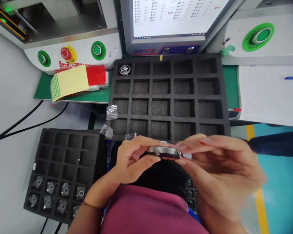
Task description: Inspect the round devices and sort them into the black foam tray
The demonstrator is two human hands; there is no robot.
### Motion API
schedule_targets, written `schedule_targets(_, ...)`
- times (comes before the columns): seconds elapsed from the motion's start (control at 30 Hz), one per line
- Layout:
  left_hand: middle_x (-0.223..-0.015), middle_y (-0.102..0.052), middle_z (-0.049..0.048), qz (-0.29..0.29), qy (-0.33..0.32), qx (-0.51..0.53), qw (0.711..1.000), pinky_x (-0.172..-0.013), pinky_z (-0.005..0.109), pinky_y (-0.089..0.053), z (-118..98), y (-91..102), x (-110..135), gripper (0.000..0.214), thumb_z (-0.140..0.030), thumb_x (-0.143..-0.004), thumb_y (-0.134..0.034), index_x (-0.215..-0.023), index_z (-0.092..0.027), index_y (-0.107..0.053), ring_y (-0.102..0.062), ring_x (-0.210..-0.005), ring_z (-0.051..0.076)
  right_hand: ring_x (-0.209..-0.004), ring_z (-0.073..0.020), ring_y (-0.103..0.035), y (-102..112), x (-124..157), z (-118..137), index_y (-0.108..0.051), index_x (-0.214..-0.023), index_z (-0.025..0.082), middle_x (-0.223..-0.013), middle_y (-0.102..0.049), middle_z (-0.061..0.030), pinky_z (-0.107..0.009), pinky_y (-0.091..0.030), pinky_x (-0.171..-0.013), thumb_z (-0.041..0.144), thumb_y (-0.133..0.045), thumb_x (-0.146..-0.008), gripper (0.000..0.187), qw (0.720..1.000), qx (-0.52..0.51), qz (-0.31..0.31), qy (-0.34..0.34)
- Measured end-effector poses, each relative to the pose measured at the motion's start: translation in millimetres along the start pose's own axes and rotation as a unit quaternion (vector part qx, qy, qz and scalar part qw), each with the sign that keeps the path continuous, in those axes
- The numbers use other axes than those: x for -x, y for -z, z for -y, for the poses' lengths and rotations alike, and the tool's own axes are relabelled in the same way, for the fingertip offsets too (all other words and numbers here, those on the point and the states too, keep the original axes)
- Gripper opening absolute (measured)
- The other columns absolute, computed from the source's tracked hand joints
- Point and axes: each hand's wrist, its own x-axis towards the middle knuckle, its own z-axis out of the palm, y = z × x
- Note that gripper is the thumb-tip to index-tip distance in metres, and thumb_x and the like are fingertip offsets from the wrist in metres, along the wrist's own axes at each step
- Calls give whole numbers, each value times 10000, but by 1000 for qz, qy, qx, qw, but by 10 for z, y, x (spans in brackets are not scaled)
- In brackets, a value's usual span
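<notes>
A smartwatch body (165, 150) with a silver rim and a dark underside is held edge-on at chest height. My left hand (134, 159) pinches its left end between thumb and fingers. At the other end, the thumb and fingertips of my right hand (224, 172) close on it. A small red mark or sticker (202, 142) shows on a finger of my right hand. Just beyond the hands lies a black foam tray (172, 89) divided into square pockets. Its far-left pocket holds another round watch (125, 69) with a lit face.
Wrapped round parts (47, 202) fill the near rows of a lower foam tray (60, 148) at left. Red sticker sheets (96, 75) lie under a yellow sheet (70, 81). Behind stand a monitor (166, 19) and button panels (74, 53). Papers (268, 94) and a dark sleeve (278, 143) are right.
</notes>
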Motion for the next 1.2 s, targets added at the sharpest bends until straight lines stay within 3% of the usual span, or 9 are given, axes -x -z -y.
schedule_targets(0.13, -1124, -767, 77, 10, -10, 1, 1000, -885, 278, -619, 4, -9, -18, 210, -207, -976, -617, -1173, -204, -689, -750, -1009, 197, -757, -150, -701, -5, 37, 5, -718, -990, 211, -795, -740, 24, -258, -609, -700, -95, -806, -663, 456, 999, 40, -21, 27)
schedule_targets(0.23, -1098, -774, 78, 12, 1, 5, 1000, -841, 291, -635, -8, -20, -29, 188, -218, -982, -605, -1152, -204, -684, -764, -953, 202, -738, -153, -697, 32, 21, 18, -725, -926, 217, -761, -738, 23, -256, -607, -663, -63, -823, -670, 392, 999, 45, -18, 5)
schedule_targets(0.4, -939, -792, 92, 6, 56, 31, 998, -711, 287, -651, -18, -1, -37, 164, -303, -960, -646, -1036, -164, -686, -776, -779, 205, -666, -154, -701, 119, -47, 35, -717, -985, 211, -763, -736, 16, -271, -627, -644, -33, -789, -735, 357, 997, 38, 63, -34)
schedule_targets(0.6, -874, -787, 78, -7, 57, 35, 998, -686, 270, -640, -6, -11, -34, 154, -301, -951, -658, -997, -158, -686, -770, -746, 198, -723, -158, -669, 111, -65, -12, -633, -1023, 207, -809, -677, 9, -292, -605, -617, -102, -668, -766, 404, 993, 14, 112, 30)
schedule_targets(0.8, -949, -792, 65, -31, -21, -31, 999, -764, 278, -646, -13, -75, -20, 160, -215, -963, -628, -1105, -192, -699, -773, -824, 184, -732, -144, -657, 47, -19, -104, -549, -930, 214, -834, -659, 8, -300, -596, -690, -79, -677, -754, 365, 984, 89, 51, 148)
schedule_targets(0.93, -972, -793, 66, -33, -36, -38, 998, -774, 276, -649, -16, -95, -37, 179, -205, -970, -615, -1127, -202, -702, -775, -834, 183, -725, -157, -671, -23, -15, -107, -602, -972, 238, -825, -669, 8, -293, -593, -629, 45, -771, -782, 319, 989, 81, -24, 124)
schedule_targets(1.07, -1012, -790, 72, -33, -49, -34, 998, -769, 277, -653, 4, -97, -51, 196, -189, -974, -604, -1146, -207, -696, -776, -857, 194, -701, -182, -684, -52, 1, -96, -646, -1094, 244, -791, -723, 2, -322, -588, -600, 36, -766, -796, 383, 990, 82, -26, 111)
schedule_targets(1.2, -1017, -788, 79, -35, -45, -57, 997, -760, 280, -654, 15, -88, -53, 185, -198, -974, -604, -1138, -198, -689, -776, -853, 196, -684, -179, -672, -48, 10, -101, -660, -1063, 235, -770, -727, 15, -320, -569, -597, -23, -750, -770, 400, 993, 62, -40, 89)
